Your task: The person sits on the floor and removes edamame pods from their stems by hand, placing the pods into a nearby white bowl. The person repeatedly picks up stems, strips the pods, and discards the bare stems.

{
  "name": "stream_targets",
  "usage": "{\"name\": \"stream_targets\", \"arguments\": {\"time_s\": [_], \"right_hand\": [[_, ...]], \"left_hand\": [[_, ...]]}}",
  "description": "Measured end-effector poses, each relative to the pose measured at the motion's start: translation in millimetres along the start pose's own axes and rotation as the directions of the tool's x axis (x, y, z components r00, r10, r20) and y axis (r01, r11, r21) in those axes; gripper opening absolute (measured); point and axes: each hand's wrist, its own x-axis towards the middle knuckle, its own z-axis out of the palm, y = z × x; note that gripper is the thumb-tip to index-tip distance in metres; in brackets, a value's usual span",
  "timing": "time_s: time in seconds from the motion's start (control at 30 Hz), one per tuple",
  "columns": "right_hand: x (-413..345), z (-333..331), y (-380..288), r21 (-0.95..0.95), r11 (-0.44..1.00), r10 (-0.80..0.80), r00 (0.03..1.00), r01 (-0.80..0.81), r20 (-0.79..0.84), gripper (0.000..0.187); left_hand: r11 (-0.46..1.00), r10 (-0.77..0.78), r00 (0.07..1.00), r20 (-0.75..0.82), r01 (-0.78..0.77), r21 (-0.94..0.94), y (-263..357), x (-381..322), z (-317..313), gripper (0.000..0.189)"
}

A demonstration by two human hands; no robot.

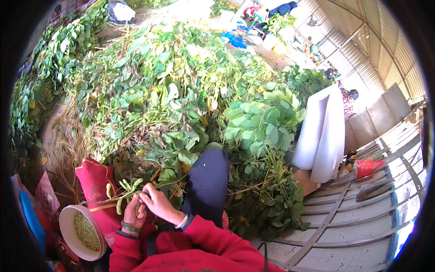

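A green bean stalk [127, 194] with several plump pods [137, 183] crosses in front of me at lap height. My left hand [134, 216] is closed around it, with what look like pods partly hidden in the fingers. Thumb and fingers of my right hand [159, 203] pinch at the stalk, right against the left fingertips; exactly what lies between them is hidden. Left of my left hand stands a pale bucket [65, 231], tilted in view, holding a layer of small green pods or beans [86, 233].
A big heap of leafy bean plants [163, 91] spreads before my knees. On its right stands a white sheet or sack [321, 136]. Further right are a red plastic container [365, 168] and a ribbed wall [343, 224]. A blue object [32, 219] is beyond the bucket. People [282, 9] work far back.
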Motion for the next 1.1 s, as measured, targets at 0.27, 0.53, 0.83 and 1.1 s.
{"name": "stream_targets", "arguments": {"time_s": [0.27,0.53,0.83,1.1], "right_hand": [[-15,-7,7,-0.351,0.922,0.258,0.937,-0.166,0.234,0.018],[-17,-8,19,-0.234,0.965,0.165,0.965,-0.116,0.204,0.02],[-10,-8,0,-0.322,0.947,0.052,0.989,-0.005,0.138,0.018],[-6,-10,-18,-0.46,0.887,0.014,0.993,0.043,0.12,0.014]], "left_hand": [[0.908,0.269,0.958,-0.096,-0.219,0.357,-10,10,4,0.014],[0.784,0.315,0.943,-0.108,-0.194,0.59,-5,3,17,0.013],[0.744,0.184,0.982,0.054,-0.175,0.645,11,-1,26,0.018],[0.955,0.109,0.993,0.045,-0.117,0.273,13,-4,24,0.015]]}}
